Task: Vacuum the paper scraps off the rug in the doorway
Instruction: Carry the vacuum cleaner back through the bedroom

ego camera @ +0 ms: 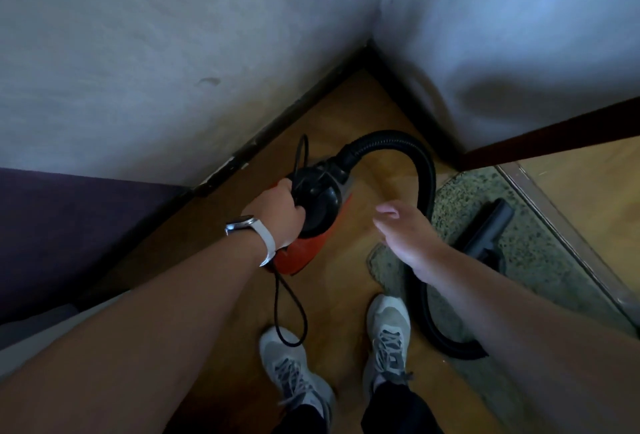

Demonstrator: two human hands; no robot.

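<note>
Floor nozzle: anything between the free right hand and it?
Nothing visible blocks it. The open right hand hovers beside the floor nozzle, which lies on the speckled rug; only the black hose runs under the hand. The left hand grips the vacuum by its handle.

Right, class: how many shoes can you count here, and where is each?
2. The left shoe stands on the wooden floor, with the black cord looping over its toe; the right shoe stands right of it, by the edge of the rug. None look hidden.
</note>
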